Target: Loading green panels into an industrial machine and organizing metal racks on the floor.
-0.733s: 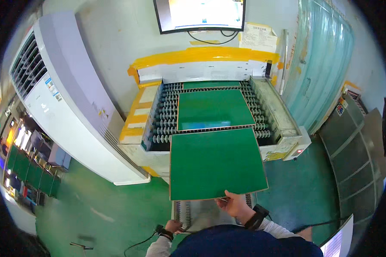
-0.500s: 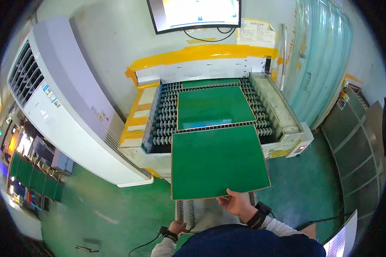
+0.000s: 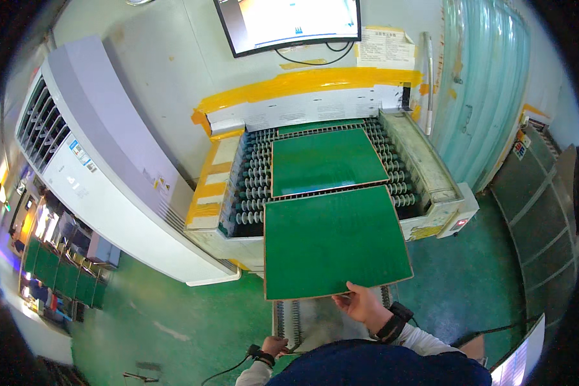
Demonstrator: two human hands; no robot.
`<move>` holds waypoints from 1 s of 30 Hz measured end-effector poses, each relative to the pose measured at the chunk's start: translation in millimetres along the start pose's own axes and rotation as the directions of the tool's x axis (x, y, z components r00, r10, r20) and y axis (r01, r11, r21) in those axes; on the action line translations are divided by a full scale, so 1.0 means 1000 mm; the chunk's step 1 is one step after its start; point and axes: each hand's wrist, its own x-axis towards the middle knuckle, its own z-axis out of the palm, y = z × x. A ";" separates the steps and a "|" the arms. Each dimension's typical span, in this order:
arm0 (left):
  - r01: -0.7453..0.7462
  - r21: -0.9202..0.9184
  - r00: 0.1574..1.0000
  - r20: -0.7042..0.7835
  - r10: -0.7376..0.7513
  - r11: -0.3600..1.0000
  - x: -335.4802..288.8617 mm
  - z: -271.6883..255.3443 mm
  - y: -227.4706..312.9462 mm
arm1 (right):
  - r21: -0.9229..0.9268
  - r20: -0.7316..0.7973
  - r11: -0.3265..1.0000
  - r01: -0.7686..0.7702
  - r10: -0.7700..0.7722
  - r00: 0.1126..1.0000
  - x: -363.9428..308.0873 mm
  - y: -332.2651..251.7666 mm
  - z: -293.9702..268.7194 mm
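My right hand (image 3: pixel 364 304) pinches the near edge of a flat green panel (image 3: pixel 336 244) with thin brownish edges, thumb on top and fingers beneath. The panel's far edge lies at the front of a roller conveyor machine (image 3: pixel 431 152). Just beyond it, a second green panel (image 3: pixel 328 161) rests flat on the rollers, and a strip of a third green panel (image 3: pixel 321 126) shows at the back slot. Low and to the left, my left hand (image 3: pixel 276 346) is closed at the corner of a rack with spring-like rails (image 3: pixel 296 325). What its fingers hold is unclear.
A tall white air conditioner (image 3: pixel 128 186) stands left of the machine. Above hangs a monitor (image 3: pixel 289 26). Dark framed panels (image 3: pixel 534 212) lean at the right, near translucent plastic strips (image 3: pixel 486 90). A white-edged board (image 3: pixel 518 354) rises at the lower right.
The whole view has shifted slightly, moving the machine a little right and down in the picture. My right hand still grips the panel, whose place at the rollers is about the same.
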 end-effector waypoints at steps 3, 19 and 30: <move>0.032 -0.043 0.999 0.004 -0.032 0.999 -0.007 -0.001 0.006 | -0.005 0.027 1.000 0.013 -0.013 1.000 0.003 -0.002 -0.002; 0.036 -0.130 0.998 0.049 -0.030 0.991 0.008 -0.001 -0.007 | 0.010 0.074 0.998 0.067 -0.068 0.995 0.018 -0.013 0.002; 0.003 0.164 0.999 -0.052 0.006 0.986 -0.016 0.003 0.025 | -0.017 0.083 0.997 0.080 -0.078 0.993 0.028 -0.023 0.006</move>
